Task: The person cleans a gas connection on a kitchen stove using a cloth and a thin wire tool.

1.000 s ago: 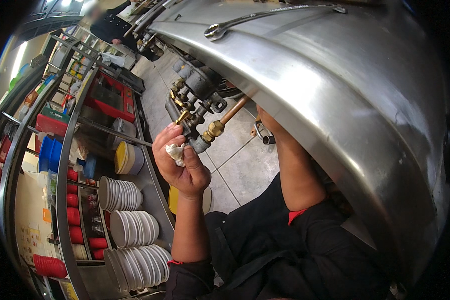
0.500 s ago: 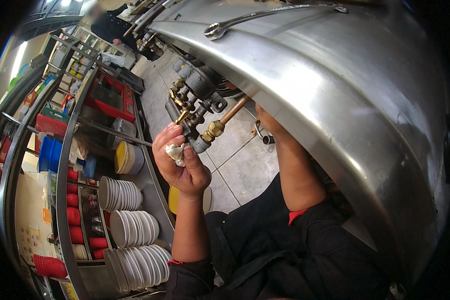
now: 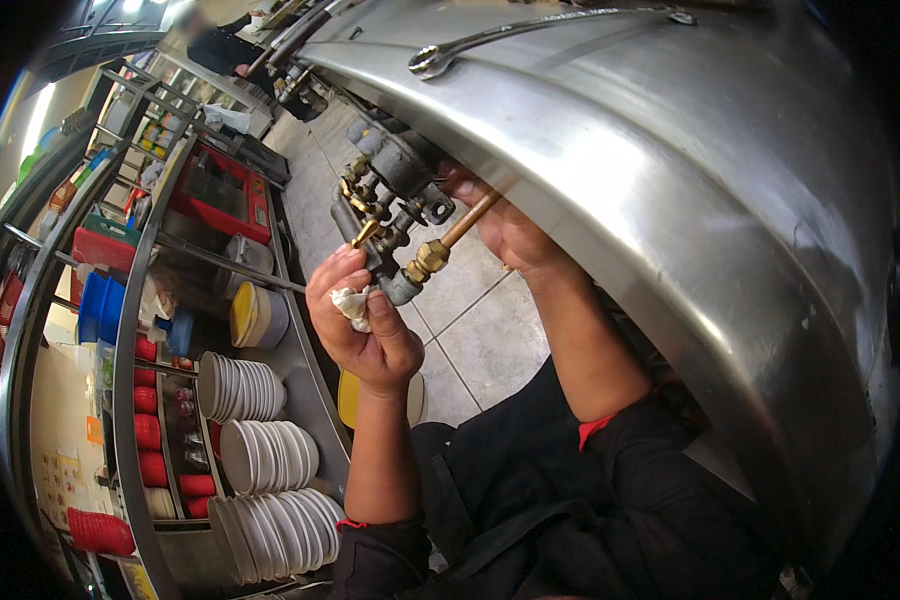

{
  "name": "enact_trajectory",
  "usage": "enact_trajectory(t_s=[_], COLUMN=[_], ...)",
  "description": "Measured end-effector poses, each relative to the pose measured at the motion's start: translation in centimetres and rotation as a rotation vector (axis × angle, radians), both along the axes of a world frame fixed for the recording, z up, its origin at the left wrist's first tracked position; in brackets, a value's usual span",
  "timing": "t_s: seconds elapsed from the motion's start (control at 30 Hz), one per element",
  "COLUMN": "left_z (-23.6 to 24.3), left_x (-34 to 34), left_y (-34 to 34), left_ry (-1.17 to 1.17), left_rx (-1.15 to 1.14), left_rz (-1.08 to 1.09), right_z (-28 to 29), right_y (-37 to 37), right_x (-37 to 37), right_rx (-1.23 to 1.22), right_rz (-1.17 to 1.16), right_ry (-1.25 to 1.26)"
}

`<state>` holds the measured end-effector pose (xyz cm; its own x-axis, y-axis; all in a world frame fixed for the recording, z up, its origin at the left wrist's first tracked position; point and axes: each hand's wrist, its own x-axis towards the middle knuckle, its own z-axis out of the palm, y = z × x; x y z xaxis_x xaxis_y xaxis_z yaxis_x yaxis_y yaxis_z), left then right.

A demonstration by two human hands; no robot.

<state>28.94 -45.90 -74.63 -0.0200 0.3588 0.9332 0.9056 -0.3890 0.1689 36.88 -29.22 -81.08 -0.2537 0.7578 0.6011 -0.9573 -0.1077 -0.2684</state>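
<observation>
My left hand [image 3: 355,325] is closed around a small crumpled white wad [image 3: 352,308]; whether it is cloth or paper I cannot tell. Its fingertips reach a brass valve lever [image 3: 367,233] on the grey pipe fittings. Just right of that hand, a brass nut [image 3: 428,261] joins a copper pipe [image 3: 470,220] to a grey elbow [image 3: 400,289]. My right hand [image 3: 510,235] is under the steel edge, behind the copper pipe, its fingers toward the round grey metal housing [image 3: 402,163]. Those fingers are partly hidden by the pipe and in shadow.
A combination wrench [image 3: 435,60] lies on the curved steel surface [image 3: 610,150] above my right arm. To the left, a metal shelf carries stacked white plates [image 3: 270,455], red cups [image 3: 100,531] and tubs [image 3: 257,316]. A person [image 3: 220,50] stands at the far end.
My right hand has moved up and left from behind the steel edge to beside the grey housing. A metal ring and tube end near it are out of view. My left hand stays put.
</observation>
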Motion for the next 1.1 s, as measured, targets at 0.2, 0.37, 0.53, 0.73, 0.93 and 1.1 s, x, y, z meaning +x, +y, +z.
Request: enact_trajectory(t_s=[0.2,0.37,0.53,0.73,0.93,1.1], left_z=[0.1,0.1,0.1,0.1,0.1,0.0], left_x=[0.0,-0.1,-0.2,-0.2,-0.2,-0.1], left_y=[0.0,0.0,0.0,0.1,0.0,0.0], left_ry=[0.012,0.013,0.023,0.021,0.010,0.003], left_rx=[-0.002,-0.003,0.005,0.007,0.004,0.007], left_rz=[0.004,0.000,-0.004,-0.014,-0.014,-0.010], right_z=[0.0,0.1,-0.4,-0.1,0.0,-1.0], right_y=[-0.6,0.3,0.4,-0.2,-0.1,0.3], right_x=[1.4,1.1,1.0,1.6,1.0,0.8], right_rx=[-0.056,0.089,0.097,0.019,0.057,0.101], right_rz=[0.103,-0.094,-0.176,-0.230,-0.174,-0.189], right_ry=[-0.202,-0.181,-0.296,-0.385,-0.221,-0.314])
